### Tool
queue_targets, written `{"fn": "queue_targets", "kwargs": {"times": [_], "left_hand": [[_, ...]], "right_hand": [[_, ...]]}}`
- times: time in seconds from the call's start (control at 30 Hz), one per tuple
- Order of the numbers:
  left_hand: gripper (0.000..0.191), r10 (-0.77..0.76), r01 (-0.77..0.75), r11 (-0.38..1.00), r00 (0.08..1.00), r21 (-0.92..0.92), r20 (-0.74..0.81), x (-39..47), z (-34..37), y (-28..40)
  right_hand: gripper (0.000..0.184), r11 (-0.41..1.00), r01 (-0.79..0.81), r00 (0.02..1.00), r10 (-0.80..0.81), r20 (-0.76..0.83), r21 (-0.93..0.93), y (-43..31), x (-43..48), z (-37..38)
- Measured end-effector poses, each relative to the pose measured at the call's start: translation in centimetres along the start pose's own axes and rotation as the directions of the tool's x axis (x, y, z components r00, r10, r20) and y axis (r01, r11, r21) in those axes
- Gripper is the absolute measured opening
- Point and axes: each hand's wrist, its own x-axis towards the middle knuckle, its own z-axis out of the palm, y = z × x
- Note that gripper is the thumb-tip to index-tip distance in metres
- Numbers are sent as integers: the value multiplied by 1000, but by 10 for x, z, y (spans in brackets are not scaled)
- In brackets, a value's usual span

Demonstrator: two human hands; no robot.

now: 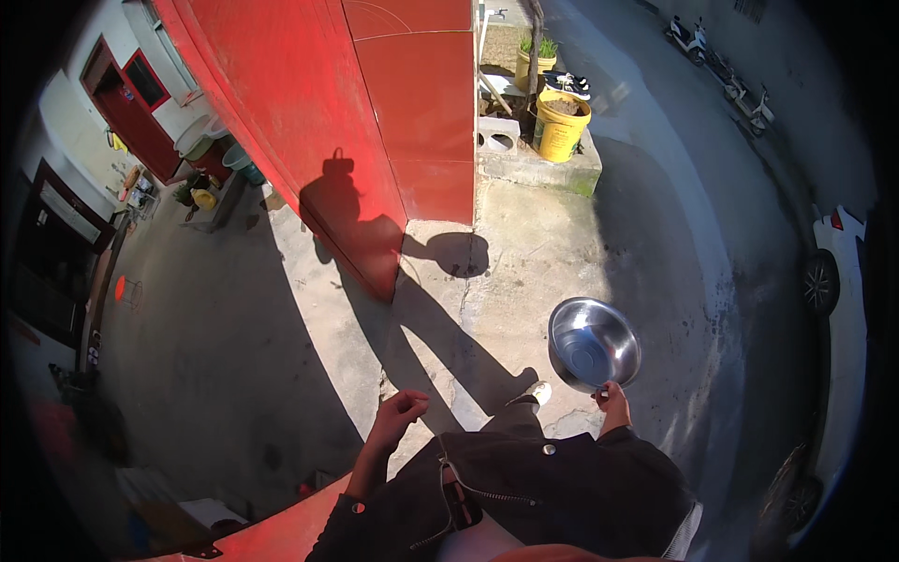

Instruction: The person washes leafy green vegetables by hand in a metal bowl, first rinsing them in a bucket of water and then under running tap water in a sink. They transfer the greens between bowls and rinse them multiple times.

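Observation:
My right hand [612,402] grips the near rim of a round stainless-steel basin [592,344], held out at my right side. The basin's inside faces up and looks empty. My left hand [405,409] hangs in front of my left side with its fingers loosely curled, and I see nothing in it. A dark jacket with an open zip covers my body. One white shoe [540,393] shows below, on the concrete ground.
A large red metal gate [428,126] stands ahead. Beyond it are a concrete ledge [544,167], a hollow block [498,135] and a yellow bucket of soil [560,133]. A white car [846,295] and scooters [751,105] stand right. A red stool [121,289] is left.

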Motion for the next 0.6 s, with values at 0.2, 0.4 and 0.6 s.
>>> {"fn": "queue_targets", "kwargs": {"times": [0.2, 0.4, 0.6], "left_hand": [[9, 43, -143, 962, 921, -234, -387, -99, -145, -3], [15, 85, -396, 843, 767, -365, -636, -116, -289, 37], [21, -50, -581, 790, 259, -197, -965, -198, -416, 66]], "right_hand": [[9, 892, 275, 777, 13, 629, -359, 157, -147, 264], [16, 696, 201, 620, 455, 640, -689, 326, -283, 431], [10, 179, 256, 586, 752, 300, -950, 514, -386, 611]]}}
